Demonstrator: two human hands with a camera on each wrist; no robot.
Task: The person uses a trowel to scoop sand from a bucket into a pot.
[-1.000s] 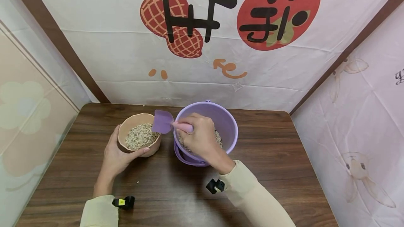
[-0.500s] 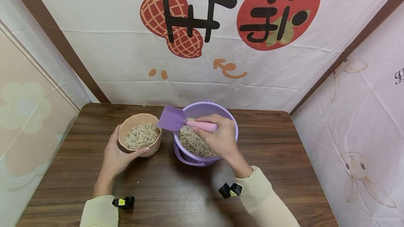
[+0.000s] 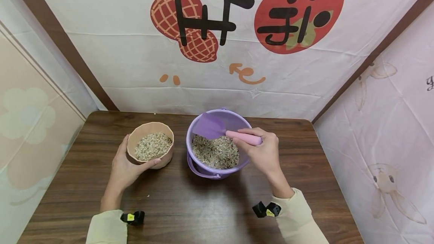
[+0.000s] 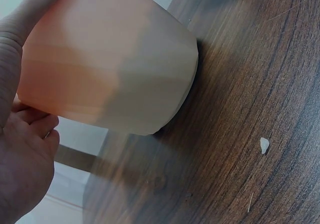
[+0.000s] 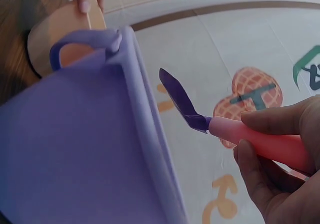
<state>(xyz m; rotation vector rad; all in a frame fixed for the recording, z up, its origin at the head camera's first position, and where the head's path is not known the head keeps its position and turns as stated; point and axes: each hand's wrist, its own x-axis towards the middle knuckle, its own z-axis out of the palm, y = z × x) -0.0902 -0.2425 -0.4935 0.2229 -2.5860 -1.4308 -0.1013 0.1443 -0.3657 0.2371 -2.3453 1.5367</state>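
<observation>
My right hand (image 3: 262, 151) grips the pink handle of a small purple shovel (image 3: 211, 126). The shovel's blade hangs over the purple bucket (image 3: 249, 153), which holds grey-beige gravel (image 3: 217, 153). In the right wrist view the shovel (image 5: 182, 101) shows from the side, above the bucket's rim, with thumb and fingers around its handle. On the left, my left hand (image 3: 127, 166) holds a peach-coloured flowerpot (image 3: 166, 158), thumb on the near side and fingers around the far left. Similar gravel (image 3: 152, 147) lies in the pot. The left wrist view shows the pot's (image 4: 115, 58) base at the table.
Both containers stand on a dark wooden table (image 3: 190, 214). The bucket's handle (image 3: 203, 174) hangs down at its front. A small white pebble (image 4: 264, 145) lies on the table near the pot. A printed white cloth (image 3: 135, 67) rises behind the table, with cloths at both sides.
My right hand has moved right with the shovel, taking its blade from the pot's rim to over the bucket. More of the bucket's gravel shows now. The left hand and pot have stayed put.
</observation>
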